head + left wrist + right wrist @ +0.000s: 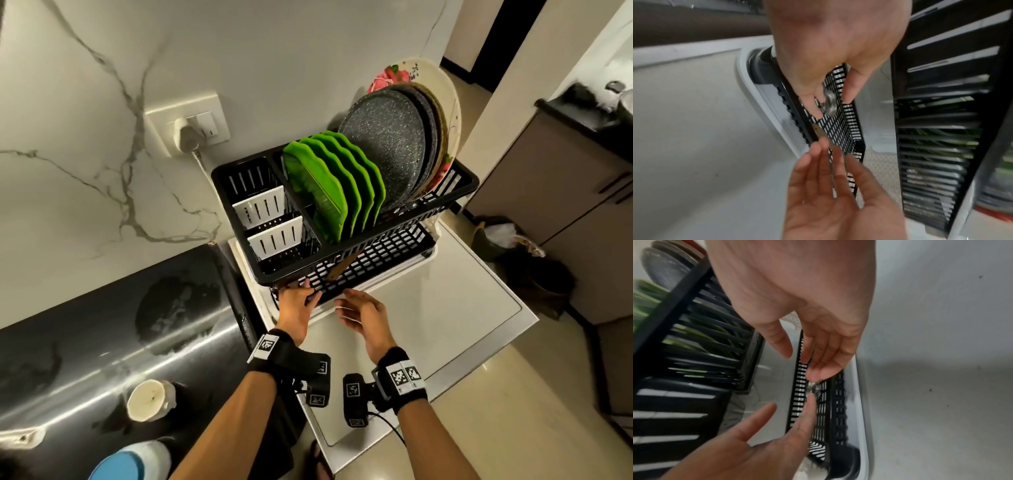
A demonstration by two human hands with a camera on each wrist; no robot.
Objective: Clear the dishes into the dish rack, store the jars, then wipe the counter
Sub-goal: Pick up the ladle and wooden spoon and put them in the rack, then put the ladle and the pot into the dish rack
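2 hands met at the lower tier of the dish rack (342, 267): the left hand (295, 305) pinched a small clear glass piece (828, 104) in its grip, the right hand (364, 317) lay slack-fingered beside. 4 green plates (337, 185) and dark speckled plates (390, 144) stood above.

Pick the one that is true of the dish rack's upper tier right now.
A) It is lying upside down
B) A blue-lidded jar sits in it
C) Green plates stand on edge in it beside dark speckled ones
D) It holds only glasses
C: the green plates stand upright in the dish rack, next to the dark speckled plates.
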